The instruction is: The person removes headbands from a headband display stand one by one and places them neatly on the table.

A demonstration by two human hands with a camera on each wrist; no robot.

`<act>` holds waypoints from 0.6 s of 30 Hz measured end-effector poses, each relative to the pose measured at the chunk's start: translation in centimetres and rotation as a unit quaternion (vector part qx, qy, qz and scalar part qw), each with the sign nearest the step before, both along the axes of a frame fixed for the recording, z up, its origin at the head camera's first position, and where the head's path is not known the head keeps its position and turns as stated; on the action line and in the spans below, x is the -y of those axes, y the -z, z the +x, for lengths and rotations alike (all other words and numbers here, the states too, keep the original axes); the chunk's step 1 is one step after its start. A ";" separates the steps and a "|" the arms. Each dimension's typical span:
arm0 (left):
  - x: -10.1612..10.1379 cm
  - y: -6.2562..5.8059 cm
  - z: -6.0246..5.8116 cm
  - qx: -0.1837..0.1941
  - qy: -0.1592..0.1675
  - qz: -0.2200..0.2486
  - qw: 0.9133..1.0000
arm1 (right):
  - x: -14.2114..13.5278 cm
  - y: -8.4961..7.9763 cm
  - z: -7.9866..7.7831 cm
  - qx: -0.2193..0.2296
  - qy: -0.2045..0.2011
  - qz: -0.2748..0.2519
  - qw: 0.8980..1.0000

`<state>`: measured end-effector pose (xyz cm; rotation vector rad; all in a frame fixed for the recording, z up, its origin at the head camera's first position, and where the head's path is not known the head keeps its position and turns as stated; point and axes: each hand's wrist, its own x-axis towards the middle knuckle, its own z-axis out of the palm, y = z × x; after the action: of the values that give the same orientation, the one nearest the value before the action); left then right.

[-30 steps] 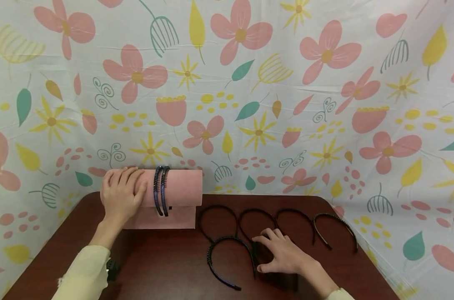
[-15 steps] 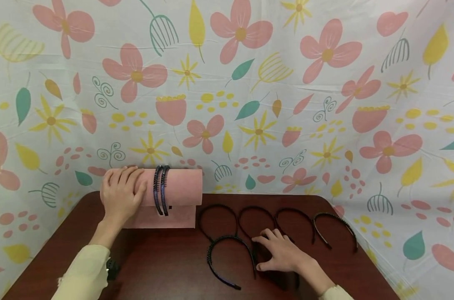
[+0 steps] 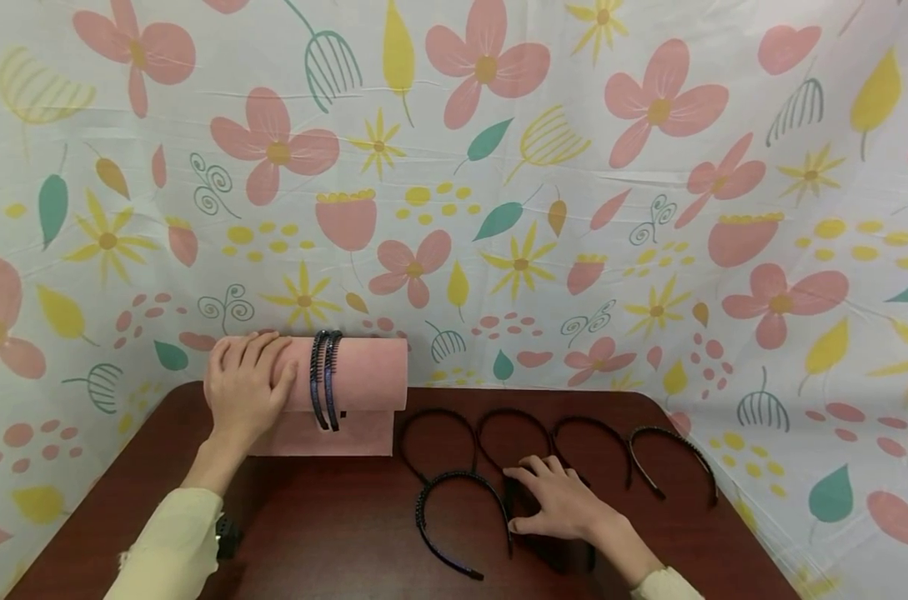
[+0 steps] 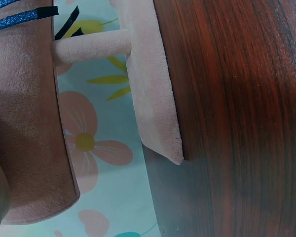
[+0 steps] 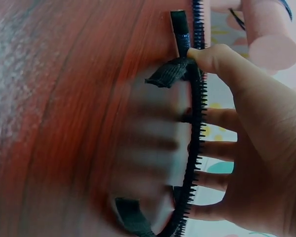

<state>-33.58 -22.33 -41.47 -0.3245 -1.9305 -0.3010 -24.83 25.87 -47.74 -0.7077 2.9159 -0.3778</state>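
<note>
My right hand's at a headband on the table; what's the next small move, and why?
Probably close the right hand gently on the headband to secure it: thumb and fingers are at it but look spread apart. The left hand rests on the pink stand, which bears two other headbands.

Flower-print cloth (image 3: 469, 200) hanging behind reddish-brown table (image 3: 333, 525).
</note>
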 end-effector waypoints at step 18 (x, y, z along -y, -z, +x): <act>-0.1 -0.1 0.1 0.016 0.000 -0.006 1.000 | 0.1 -0.1 0.3 0.024 0.013 -0.003 1.000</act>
<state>-33.44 -22.26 -41.41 -0.3290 -1.9650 -0.2960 -24.55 25.79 -47.60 -0.6539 2.8832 -0.4004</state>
